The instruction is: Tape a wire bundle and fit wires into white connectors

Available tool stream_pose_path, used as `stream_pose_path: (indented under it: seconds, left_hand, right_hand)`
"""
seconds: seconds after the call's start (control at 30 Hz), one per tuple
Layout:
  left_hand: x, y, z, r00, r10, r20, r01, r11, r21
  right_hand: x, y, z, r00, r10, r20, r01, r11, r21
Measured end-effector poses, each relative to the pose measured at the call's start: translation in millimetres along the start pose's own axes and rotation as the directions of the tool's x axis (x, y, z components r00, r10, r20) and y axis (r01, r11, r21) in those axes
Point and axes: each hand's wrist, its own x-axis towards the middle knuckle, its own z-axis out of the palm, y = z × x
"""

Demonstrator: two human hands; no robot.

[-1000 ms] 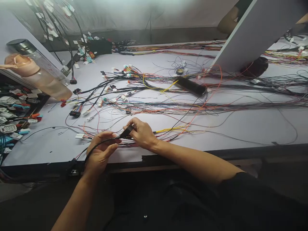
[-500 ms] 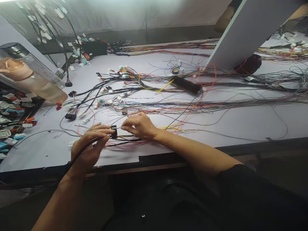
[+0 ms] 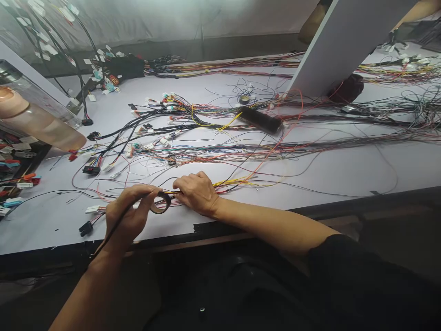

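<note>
My left hand (image 3: 129, 211) pinches a black-wrapped wire bundle (image 3: 119, 220) that runs back over my wrist and off the table's front edge. Right at its fingertips a roll of black tape (image 3: 161, 203) hangs against the bundle, its ring facing me. My right hand (image 3: 198, 193) is closed around the same bundle, just right of the roll. Yellow and red wire ends (image 3: 237, 182) fan out on the table beyond it. Below the left hand's knuckles lie a white connector (image 3: 93, 209) and a black connector (image 3: 86, 228).
Long bundles of thin wires (image 3: 220, 151) cross the white table (image 3: 330, 177). A dark cylinder (image 3: 260, 120) lies on them. Bottles (image 3: 44, 119) and a bin of connectors (image 3: 17, 184) stand left. A grey panel (image 3: 344, 46) rises at the right; part of another person's arm shows behind it.
The tape roll has turned and dropped below the bundle. My right hand has come down onto the wires, closer to the roll. The view has shifted slightly, moving the table things left.
</note>
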Motion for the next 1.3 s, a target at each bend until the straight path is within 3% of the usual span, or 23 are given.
stream_pose_path:
  seconds: [0.07,0.17,0.27,0.37,0.43,0.5,0.6,0.67,0.77,0.87,0.93,1.03,1.17,1.3]
  left_hand:
    - [-2,1,1.8,0.989,-0.139,-0.049,0.138,0.99,-0.018]
    - [-3,3,3.9,0.935,-0.338,-0.108,0.331,0.94,-0.084]
    - [-4,3,5.9,0.892,-0.427,-0.149,0.412,0.903,-0.12]
    - [-8,3,7.9,0.876,-0.458,-0.151,0.433,0.885,-0.169]
    - [-12,2,8.6,0.876,-0.462,-0.138,0.424,0.874,-0.237]
    - [-16,2,8.6,0.875,-0.466,-0.129,0.407,0.854,-0.323]
    - [-19,2,6.8,0.869,-0.478,-0.126,0.39,0.82,-0.42]
    - [-20,1,4.4,0.865,-0.496,-0.081,0.401,0.779,-0.482]
    - [-20,-1,0.9,0.868,-0.487,0.093,0.458,0.713,-0.531]
    - [-19,-2,0.4,0.886,-0.437,0.158,0.464,0.813,-0.353]
    - [-18,-1,1.4,0.915,-0.382,0.131,0.402,0.891,-0.211]
    - [-14,0,1.0,0.959,-0.261,0.108,0.276,0.948,-0.156]
    - [-7,0,-4.4,0.983,-0.154,0.098,0.161,0.985,-0.069]
    - [1,-3,-7.5,0.992,-0.09,0.089,0.092,0.995,-0.024]
  right_hand:
    - [-3,2,-3,0.997,-0.049,-0.055,0.05,0.999,0.016]
    - [-7,1,-6,0.975,-0.154,-0.161,0.161,0.986,0.032]
    - [-6,-6,-3,0.952,-0.209,-0.222,0.218,0.976,0.017]
    - [-3,-15,1,0.955,-0.174,-0.242,0.202,0.975,0.094]
    - [-2,-20,1,0.965,-0.093,-0.243,0.151,0.962,0.229]
    - [-4,-22,-1,0.972,0.078,-0.222,0.018,0.917,0.398]
    - [-5,-19,-5,0.931,0.355,-0.088,-0.236,0.767,0.596]
    - [-4,-16,-7,0.912,0.411,0.013,-0.318,0.686,0.655]
    - [1,-12,-10,0.909,0.406,0.096,-0.358,0.64,0.68]
    - [7,-12,-11,0.918,0.372,0.14,-0.37,0.672,0.641]
    - [11,-11,-12,0.921,0.359,0.153,-0.38,0.733,0.564]
    - [14,-4,-15,0.928,0.35,0.131,-0.37,0.811,0.453]
    - [7,6,-22,0.994,0.111,-0.02,-0.098,0.937,0.336]
    - [-5,6,-28,0.989,-0.079,-0.121,0.103,0.973,0.204]
